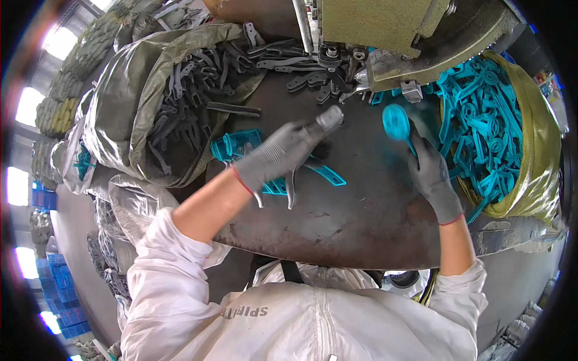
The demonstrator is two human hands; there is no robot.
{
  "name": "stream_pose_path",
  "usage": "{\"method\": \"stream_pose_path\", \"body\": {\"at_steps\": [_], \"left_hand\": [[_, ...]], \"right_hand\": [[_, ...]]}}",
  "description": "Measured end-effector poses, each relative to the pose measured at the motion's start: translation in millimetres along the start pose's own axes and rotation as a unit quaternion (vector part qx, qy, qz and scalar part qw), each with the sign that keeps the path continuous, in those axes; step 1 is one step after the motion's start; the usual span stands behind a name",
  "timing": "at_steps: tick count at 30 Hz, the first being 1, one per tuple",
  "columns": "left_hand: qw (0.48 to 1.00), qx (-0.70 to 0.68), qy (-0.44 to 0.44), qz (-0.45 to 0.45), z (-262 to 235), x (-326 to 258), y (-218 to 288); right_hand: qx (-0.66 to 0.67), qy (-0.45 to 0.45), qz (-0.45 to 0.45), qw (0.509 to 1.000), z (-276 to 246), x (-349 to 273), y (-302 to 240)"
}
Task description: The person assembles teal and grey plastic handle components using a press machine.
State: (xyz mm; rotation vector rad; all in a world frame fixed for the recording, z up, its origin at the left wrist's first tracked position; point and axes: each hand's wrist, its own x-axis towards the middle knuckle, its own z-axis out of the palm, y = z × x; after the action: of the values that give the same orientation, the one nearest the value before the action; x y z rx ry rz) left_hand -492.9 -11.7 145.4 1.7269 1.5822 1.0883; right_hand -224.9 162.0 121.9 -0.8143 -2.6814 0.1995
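My right hand (435,183), in a grey glove, is closed on a teal plastic piece with a round end (396,122). It is held over the table, blurred by motion. My left hand (283,150), also gloved, reaches over the middle of the table with its fingers curled and a pale-covered tip toward the machine. What it holds, if anything, is hidden. Beneath and beside it lie teal parts (241,143), a curved teal strip (328,171) and a grey metal handle (291,191).
A machine (385,36) with an olive housing overhangs the far edge. An open sack (123,102) of dark grey handles stands at left; several spill onto the metal table (361,222). At right, a yellowish sack (539,162) is full of teal pieces. Blue crates (60,289) stand beyond, lower left.
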Motion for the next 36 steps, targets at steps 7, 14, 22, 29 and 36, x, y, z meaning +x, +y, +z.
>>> {"method": "stream_pose_path", "body": {"at_steps": [7, 14, 22, 29, 36], "left_hand": [[0.91, -0.152, -0.011, -0.386, -7.0, -1.0, 13.1], [0.908, -0.266, 0.051, -0.32, -5.5, 43.7, 27.4], [0.907, -0.214, 0.02, -0.363, -6.6, 48.6, 27.4], [0.891, 0.442, 0.045, -0.092, -53.1, 29.0, -46.4], [0.781, 0.562, -0.05, -0.268, -115.1, -14.3, -88.5]], "right_hand": [[0.63, -0.051, 0.274, 0.725, -2.2, 44.6, -58.7], [0.641, -0.062, 0.305, 0.702, 8.7, 64.3, -65.0], [0.524, -0.058, 0.168, 0.833, 33.2, 73.2, -78.1], [0.608, -0.132, 0.289, 0.728, 26.2, 67.1, -84.5], [0.574, -0.152, 0.304, 0.745, 21.0, 72.7, -95.4]]}}
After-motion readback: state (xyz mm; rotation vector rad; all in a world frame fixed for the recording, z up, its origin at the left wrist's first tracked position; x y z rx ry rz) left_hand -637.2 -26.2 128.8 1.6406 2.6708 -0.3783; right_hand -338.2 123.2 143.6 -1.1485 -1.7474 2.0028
